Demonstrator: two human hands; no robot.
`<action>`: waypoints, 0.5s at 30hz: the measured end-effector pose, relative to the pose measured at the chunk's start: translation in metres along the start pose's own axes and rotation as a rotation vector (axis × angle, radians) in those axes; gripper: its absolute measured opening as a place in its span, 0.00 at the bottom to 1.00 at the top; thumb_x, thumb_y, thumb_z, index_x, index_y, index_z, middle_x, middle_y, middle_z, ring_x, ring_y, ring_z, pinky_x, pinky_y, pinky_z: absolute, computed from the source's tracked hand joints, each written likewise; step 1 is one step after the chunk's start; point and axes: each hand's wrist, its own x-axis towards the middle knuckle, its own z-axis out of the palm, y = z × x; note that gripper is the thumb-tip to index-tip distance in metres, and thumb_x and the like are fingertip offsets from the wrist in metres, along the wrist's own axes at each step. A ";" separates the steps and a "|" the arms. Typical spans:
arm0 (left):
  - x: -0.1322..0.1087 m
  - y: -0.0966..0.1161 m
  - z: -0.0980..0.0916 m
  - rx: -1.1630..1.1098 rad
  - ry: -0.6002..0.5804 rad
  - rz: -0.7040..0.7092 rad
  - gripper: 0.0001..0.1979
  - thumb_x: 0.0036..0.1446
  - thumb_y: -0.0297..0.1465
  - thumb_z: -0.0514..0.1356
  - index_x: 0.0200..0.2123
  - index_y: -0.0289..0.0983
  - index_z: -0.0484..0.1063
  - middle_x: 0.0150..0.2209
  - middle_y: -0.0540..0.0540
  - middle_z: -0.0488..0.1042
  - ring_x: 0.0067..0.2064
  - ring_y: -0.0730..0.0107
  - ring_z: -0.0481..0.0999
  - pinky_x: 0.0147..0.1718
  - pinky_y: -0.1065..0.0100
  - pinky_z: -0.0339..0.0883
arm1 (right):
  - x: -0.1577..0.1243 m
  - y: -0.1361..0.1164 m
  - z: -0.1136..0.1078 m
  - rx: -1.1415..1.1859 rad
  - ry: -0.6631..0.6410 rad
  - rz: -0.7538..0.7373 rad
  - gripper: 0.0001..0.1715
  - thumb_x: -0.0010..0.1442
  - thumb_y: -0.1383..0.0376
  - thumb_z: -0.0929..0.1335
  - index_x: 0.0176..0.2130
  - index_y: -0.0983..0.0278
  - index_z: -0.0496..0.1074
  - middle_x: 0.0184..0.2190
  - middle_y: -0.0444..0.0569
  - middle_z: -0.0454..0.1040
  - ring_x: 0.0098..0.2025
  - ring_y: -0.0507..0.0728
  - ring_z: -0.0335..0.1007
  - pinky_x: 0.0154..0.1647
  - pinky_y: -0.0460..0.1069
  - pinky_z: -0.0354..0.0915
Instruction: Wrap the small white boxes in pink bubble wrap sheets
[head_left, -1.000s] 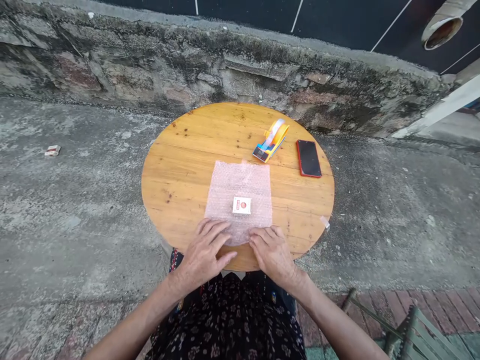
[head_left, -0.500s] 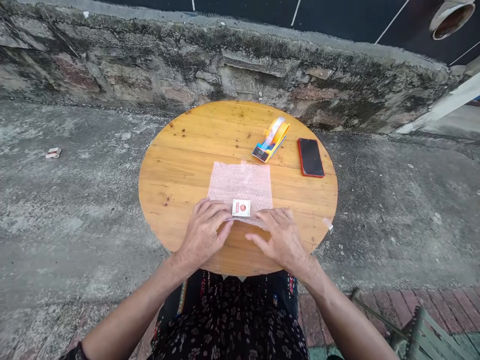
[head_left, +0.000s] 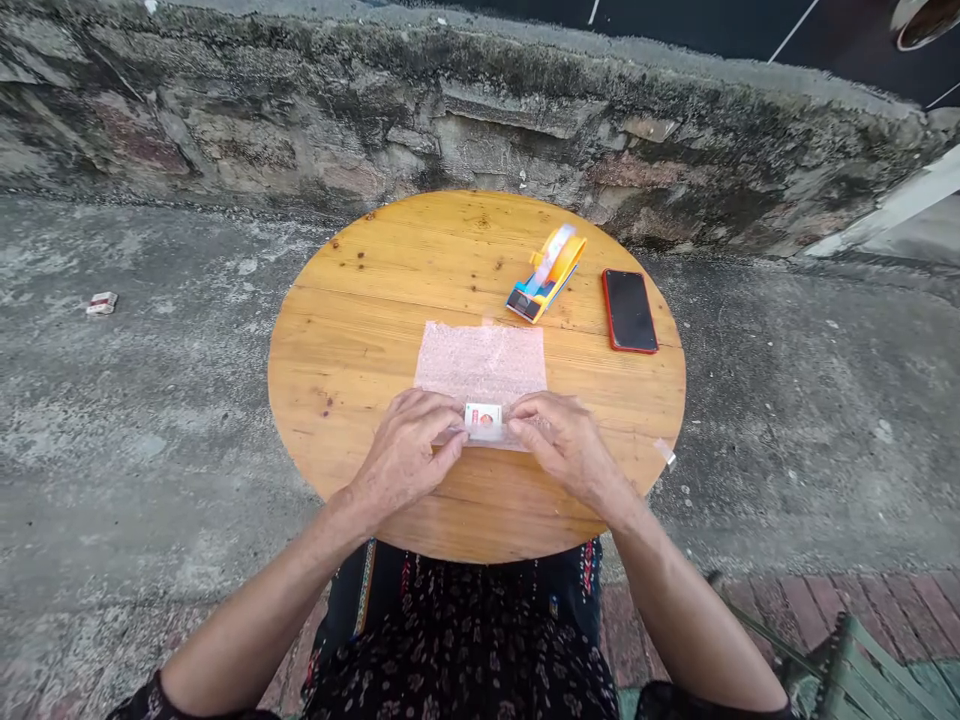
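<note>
A sheet of pinkish bubble wrap [head_left: 480,355] lies on the round wooden table [head_left: 352,350]. Near its front edge rests a small white box [head_left: 483,415] with red print, its lower part covered by a clear fold of the wrap. My left hand [head_left: 412,440] pinches that front edge just left of the box, thumb below and fingers above. On the other side of the box, my right hand [head_left: 562,445] grips the same edge between thumb and fingers.
A yellow and blue tape dispenser [head_left: 547,275] stands behind the wrap. Right of it lies a red-cased phone [head_left: 629,311]. A strip of tape [head_left: 664,452] hangs at the table's right edge. Beyond the table runs a stone wall [head_left: 337,120]; a green chair [head_left: 862,660] is at lower right.
My right thumb has closed onto the wrap's front edge. That edge has been folded up over the lower part of the box. The view has shifted slightly.
</note>
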 end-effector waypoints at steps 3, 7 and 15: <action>-0.008 0.006 -0.001 -0.011 0.010 0.025 0.04 0.59 0.25 0.58 0.32 0.37 0.72 0.44 0.45 0.75 0.47 0.62 0.72 0.48 0.56 0.65 | 0.009 0.003 -0.008 0.034 -0.018 -0.056 0.07 0.64 0.64 0.65 0.41 0.61 0.71 0.39 0.47 0.77 0.42 0.54 0.72 0.45 0.51 0.63; -0.024 0.015 0.001 0.033 0.049 0.024 0.04 0.58 0.24 0.58 0.34 0.37 0.72 0.48 0.42 0.72 0.50 0.58 0.70 0.49 0.53 0.65 | 0.023 0.002 -0.007 -0.065 -0.173 -0.173 0.20 0.57 0.65 0.70 0.50 0.62 0.69 0.52 0.51 0.73 0.52 0.59 0.68 0.52 0.56 0.62; -0.034 0.018 0.002 0.021 0.076 -0.005 0.04 0.58 0.23 0.58 0.35 0.36 0.71 0.48 0.41 0.71 0.51 0.58 0.69 0.49 0.53 0.66 | 0.029 -0.004 0.013 -0.249 -0.240 -0.166 0.24 0.57 0.69 0.67 0.54 0.63 0.67 0.50 0.53 0.75 0.51 0.61 0.69 0.53 0.56 0.58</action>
